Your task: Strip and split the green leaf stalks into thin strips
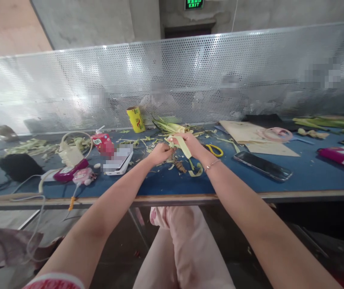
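Observation:
Both my arms reach out over a blue table (310,176). My left hand (160,153) is closed in a pinch on one end of a pale green leaf strip (186,151). My right hand (186,142) is closed on the same strip a little higher, and the strip hangs down from it to the table and curls by my wrist. A small brown woven knot (180,165) lies on the table just under the hands. Yellow-handled scissors (214,150) lie right of my right hand.
A black phone (262,165) lies to the right, with cardboard (259,138) and a pink ring (275,134) behind it. Left are a white power bank (118,162), a pink device with cables (69,171) and a red pack (103,143). Green leaves (168,127), a yellow cup (135,119) and a perforated metal screen (190,76) stand behind.

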Available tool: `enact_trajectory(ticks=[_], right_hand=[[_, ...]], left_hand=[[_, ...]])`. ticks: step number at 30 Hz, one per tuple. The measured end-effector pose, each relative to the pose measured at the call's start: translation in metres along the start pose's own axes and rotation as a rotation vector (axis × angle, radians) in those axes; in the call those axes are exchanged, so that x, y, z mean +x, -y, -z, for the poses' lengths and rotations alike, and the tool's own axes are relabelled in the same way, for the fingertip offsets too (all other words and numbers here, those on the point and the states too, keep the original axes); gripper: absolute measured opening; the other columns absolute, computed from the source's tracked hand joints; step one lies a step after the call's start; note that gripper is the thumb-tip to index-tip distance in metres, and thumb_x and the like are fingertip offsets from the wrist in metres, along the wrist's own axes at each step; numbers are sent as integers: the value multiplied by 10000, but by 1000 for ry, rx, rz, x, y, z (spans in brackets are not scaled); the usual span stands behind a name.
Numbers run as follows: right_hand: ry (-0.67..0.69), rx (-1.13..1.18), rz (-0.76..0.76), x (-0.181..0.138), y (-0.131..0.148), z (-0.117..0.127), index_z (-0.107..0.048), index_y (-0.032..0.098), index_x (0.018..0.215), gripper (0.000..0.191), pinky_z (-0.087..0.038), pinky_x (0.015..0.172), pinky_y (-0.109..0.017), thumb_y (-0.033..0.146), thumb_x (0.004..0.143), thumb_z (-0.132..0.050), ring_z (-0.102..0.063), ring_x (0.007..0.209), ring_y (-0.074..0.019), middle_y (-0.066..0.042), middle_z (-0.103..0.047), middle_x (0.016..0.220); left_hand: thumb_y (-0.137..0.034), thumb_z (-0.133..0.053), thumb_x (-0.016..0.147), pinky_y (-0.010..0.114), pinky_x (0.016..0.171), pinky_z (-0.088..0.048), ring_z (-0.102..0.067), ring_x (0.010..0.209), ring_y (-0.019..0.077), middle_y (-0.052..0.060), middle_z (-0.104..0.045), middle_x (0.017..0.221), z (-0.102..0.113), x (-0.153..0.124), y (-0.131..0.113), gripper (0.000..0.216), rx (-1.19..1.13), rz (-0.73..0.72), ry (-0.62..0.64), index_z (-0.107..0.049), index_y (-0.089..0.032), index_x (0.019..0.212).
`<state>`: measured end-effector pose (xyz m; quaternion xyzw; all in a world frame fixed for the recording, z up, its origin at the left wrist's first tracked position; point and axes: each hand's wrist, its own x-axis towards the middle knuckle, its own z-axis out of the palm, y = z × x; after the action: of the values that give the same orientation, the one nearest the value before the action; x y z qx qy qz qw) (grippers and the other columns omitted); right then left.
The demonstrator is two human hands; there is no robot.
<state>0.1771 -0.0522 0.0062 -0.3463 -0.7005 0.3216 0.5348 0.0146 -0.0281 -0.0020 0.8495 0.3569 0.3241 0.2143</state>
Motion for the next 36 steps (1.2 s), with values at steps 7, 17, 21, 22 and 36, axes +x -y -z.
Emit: enact_trajectory(ticks=[7,17,21,22,36], right_hand=[[104,-4,59,-2,5,-8,-677,182,815,238,-432,632,-261,408,761,-623,-565,730,-147,-34,-635,807],[74,-71,32,1,0,-9,-605,177,684,262,-412,627,-275,426,765,-606,-509,633,-132,-3,-574,654],[41,-104,40,1,-2,-14,-583,180,698,252,-364,562,-257,424,761,-593,-454,573,-110,19,-527,613],[29,-98,41,1,-3,-16,-584,182,727,246,-362,560,-255,425,753,-607,-450,570,-107,24,-524,610],[-48,-507,67,-1,-2,0,-414,198,604,332,-281,600,-274,387,876,-434,-393,598,-126,21,-424,592]], left_hand=[[-404,-644,724,254,531,-361,-392,454,83,-23,-425,410,-7,0,6,358,-210,32,66,-572,-142,491],[-332,-635,683,286,665,-463,-547,679,144,24,-605,671,-13,4,17,198,-400,29,61,-584,-141,668],[-309,-620,686,285,669,-467,-563,684,154,39,-638,689,-13,2,6,172,-452,26,51,-610,-138,701],[-302,-600,698,286,659,-467,-566,662,154,42,-633,660,-14,2,3,166,-464,37,74,-605,-138,677],[-323,-584,672,327,705,-491,-626,675,202,79,-656,646,-1,8,11,199,-612,2,44,-598,-159,561]])
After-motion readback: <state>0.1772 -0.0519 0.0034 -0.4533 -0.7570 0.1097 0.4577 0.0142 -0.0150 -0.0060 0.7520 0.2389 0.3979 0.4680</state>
